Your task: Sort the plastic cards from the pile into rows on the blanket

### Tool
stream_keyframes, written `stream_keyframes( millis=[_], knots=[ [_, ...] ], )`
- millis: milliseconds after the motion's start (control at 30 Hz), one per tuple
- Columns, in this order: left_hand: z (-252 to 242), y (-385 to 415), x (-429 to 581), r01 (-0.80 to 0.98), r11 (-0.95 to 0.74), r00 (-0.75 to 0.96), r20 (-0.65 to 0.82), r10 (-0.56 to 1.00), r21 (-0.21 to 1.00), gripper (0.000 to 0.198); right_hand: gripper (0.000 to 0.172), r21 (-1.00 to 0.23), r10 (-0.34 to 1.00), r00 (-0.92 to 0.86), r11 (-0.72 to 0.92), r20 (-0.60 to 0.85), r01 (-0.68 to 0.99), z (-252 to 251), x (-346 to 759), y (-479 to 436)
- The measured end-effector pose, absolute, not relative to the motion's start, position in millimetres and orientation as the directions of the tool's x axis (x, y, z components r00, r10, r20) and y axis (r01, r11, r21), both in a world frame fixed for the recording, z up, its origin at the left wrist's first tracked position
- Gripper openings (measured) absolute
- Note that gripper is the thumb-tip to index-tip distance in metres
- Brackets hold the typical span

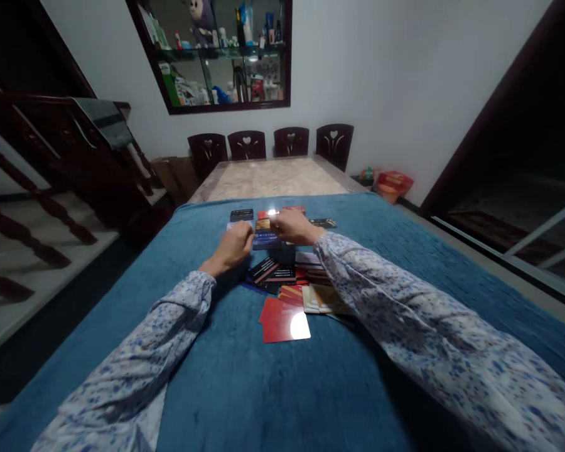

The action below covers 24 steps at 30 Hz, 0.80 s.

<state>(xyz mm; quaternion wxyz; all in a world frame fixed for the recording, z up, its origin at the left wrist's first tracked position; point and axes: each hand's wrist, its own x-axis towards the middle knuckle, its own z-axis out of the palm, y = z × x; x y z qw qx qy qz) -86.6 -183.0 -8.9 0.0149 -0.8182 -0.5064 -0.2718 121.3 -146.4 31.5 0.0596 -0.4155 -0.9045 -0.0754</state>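
Observation:
My left hand (235, 243) is curled closed beside a pale card (238, 223) at the left of the laid-out cards. Its fingertips are hidden, so I cannot see what they hold. My right hand (294, 226) is closed over the cards, fingers bent toward a blue and gold card stack (266, 236); whether it grips a card is unclear. Behind the hands lie a black card stack (242, 215) and red cards (293, 208). Closer to me is a loose pile with black cards (282, 274), red cards (285, 321) and gold-white cards (324, 299).
A blue cloth (207, 389) covers the near part of the stone-topped table (273, 176). Several dark chairs (291, 141) stand at its far end. On the left is a wooden stair railing (42, 176); a red bag (395, 180) sits on the floor at right.

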Motion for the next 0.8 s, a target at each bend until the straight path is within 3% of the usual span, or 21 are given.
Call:
stream_keyframes(
  millis=[367,800],
  knots=[
    [-23,-218,-41,0.765,-0.605,0.468,0.454,0.758,0.221,0.015,0.028,0.099,0.768,-0.62,0.613,0.161,0.784,15,168,-182],
    [-35,-254,4,0.711,-0.697,0.611,0.41,0.677,0.091,0.018,0.02,0.087,0.723,-0.623,0.63,0.299,0.772,-15,225,-211]
  ],
)
